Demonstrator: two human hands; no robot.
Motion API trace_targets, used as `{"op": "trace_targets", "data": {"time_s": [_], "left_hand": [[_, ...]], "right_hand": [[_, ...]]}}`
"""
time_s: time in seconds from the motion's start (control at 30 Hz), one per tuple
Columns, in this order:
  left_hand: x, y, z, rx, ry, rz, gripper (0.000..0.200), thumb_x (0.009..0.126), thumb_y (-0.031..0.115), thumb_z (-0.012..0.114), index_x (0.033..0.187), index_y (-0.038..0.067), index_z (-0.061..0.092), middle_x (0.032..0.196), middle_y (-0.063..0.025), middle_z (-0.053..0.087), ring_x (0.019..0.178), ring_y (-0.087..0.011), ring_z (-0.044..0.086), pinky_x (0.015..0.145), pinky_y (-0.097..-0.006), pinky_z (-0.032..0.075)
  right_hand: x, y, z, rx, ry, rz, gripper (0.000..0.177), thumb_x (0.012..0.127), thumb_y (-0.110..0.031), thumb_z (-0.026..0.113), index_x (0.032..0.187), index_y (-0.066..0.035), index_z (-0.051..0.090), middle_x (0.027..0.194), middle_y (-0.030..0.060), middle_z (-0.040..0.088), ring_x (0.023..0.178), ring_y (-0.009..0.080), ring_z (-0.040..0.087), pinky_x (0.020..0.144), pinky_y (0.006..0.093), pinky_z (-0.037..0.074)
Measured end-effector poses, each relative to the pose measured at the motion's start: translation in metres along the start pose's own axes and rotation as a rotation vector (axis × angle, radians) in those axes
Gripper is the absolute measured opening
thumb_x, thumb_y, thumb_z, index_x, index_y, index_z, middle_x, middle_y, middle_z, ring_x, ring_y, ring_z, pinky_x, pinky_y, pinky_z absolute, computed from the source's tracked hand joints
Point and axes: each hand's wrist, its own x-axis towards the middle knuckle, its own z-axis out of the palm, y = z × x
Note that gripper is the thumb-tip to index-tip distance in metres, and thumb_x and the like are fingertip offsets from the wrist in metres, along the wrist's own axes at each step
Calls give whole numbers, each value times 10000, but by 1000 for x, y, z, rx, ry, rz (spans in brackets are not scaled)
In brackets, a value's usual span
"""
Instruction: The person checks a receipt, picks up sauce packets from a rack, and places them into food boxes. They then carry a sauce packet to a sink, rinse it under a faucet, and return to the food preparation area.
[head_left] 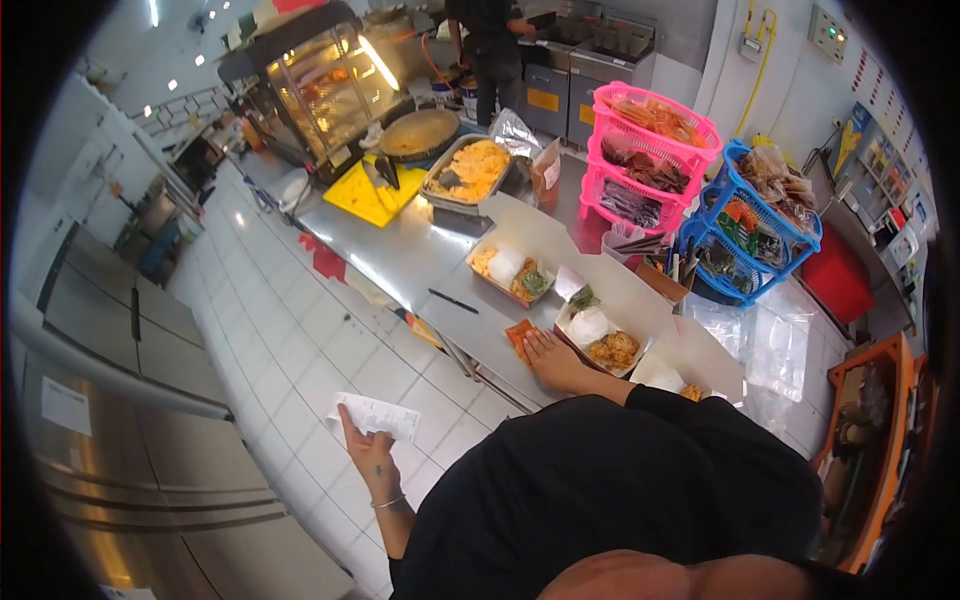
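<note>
My left hand (pixel 369 447) holds a white printed paper slip (pixel 378 416) over the floor, left of the counter. On the steel counter, my right hand (pixel 553 359) lies palm down, its fingertips at an orange sachet (pixel 519 340). Beside it stands an open box (pixel 602 336) with rice and browned food. Another open box (pixel 511 272) with rice, yellow food and greens is farther back, and a third (pixel 672 379) is partly hidden by my right arm. A black pen (pixel 453 300) lies near the counter's front edge.
Behind are a metal tray of yellow food (pixel 470 172), a yellow cutting board (pixel 372 192), a round pan (pixel 419 134) and a lit display case (pixel 325 85). Pink baskets (pixel 650 150) and blue baskets (pixel 745 225) hold packets. Another person (pixel 487 50) stands near the fryers (pixel 600 65).
</note>
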Motion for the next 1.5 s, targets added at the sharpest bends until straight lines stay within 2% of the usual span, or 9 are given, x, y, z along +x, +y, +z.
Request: {"op": "trace_targets", "data": {"time_s": [0.1, 0.3, 0.43, 0.67, 0.77, 0.87, 1.07, 1.2, 1.5], "left_hand": [[-2, -5, -1, -6, 8, -3, 891, 667, -145, 430, 1502, -2, 152, 1250, -134, 510, 825, -126, 562, 642, -212, 455], [-17, -14, -10, -12, 11, -17, 882, 675, -139, 432, 1501, -1, 156, 1219, -122, 518, 835, -129, 551, 655, -210, 460], [-41, -11, -4, -26, 71, -95, 878, 684, -140, 439, 1502, 0, 154, 1197, -120, 523, 788, -120, 543, 633, -212, 457], [-89, -14, -9, -5, 96, -129, 874, 690, -148, 438, 1503, 3, 154, 1124, -125, 540, 715, -104, 509, 585, -216, 431], [-119, -21, -15, 9, 93, -125, 871, 691, -145, 442, 1503, 5, 164, 1042, -101, 550, 677, -91, 475, 560, -214, 414], [-156, -32, -27, 95, 93, -162, 858, 698, -124, 451, 1501, 9, 181, 999, -92, 549, 666, -84, 460, 551, -216, 409], [-219, -20, -49, 222, 218, -326, 800, 722, -67, 463, 1488, 15, 245, 1233, -168, 542, 825, -150, 549, 632, -223, 449], [-232, -57, -125, 492, 178, -151, 695, 761, -21, 455, 1448, 11, 350, 1282, -144, 542, 885, -162, 544, 752, -255, 447], [-61, -33, -110, 323, 110, -178, 529, 789, -23, 440, 1312, -32, 518, 1261, -145, 564, 1115, -190, 539, 935, -281, 424]], "right_hand": [[26, 9, -49, 385, -449, 112, 532, 851, -180, 477, 1307, 92, 440, 1364, 263, 451, 1288, 348, 435, 1107, 445, 293], [4, -4, -33, 249, -261, 189, 598, 813, -177, 513, 1334, 94, 404, 1416, 255, 406, 1307, 331, 419, 1076, 404, 357], [35, 18, -64, 460, -598, 349, 376, 766, -134, 584, 1111, 17, 589, 967, 196, 673, 863, 354, 658, 741, 441, 523], [21, 18, 43, 239, 10, 143, 243, 770, -101, 581, 967, 21, 653, 870, 196, 676, 819, 370, 657, 745, 443, 522], [49, 41, -48, 403, -528, 110, 251, 787, -116, 576, 979, 28, 651, 900, 195, 678, 860, 365, 656, 781, 433, 519], [64, 35, -57, 579, -379, 479, 341, 794, -197, 630, 1107, -61, 621, 1004, 180, 684, 920, 307, 666, 766, 385, 531], [44, -22, -55, 248, 56, 438, 448, 783, -313, 639, 1055, 44, 621, 996, 177, 648, 954, 344, 617, 772, 409, 532], [72, -26, -2, 139, -65, 584, 342, 805, -222, 626, 1021, 44, 615, 998, 183, 633, 963, 298, 611, 707, 378, 558], [78, -43, -3, 195, -6, 703, 149, 861, -140, 540, 950, -53, 621, 848, 145, 683, 747, 321, 676, 630, 429, 551]]}}
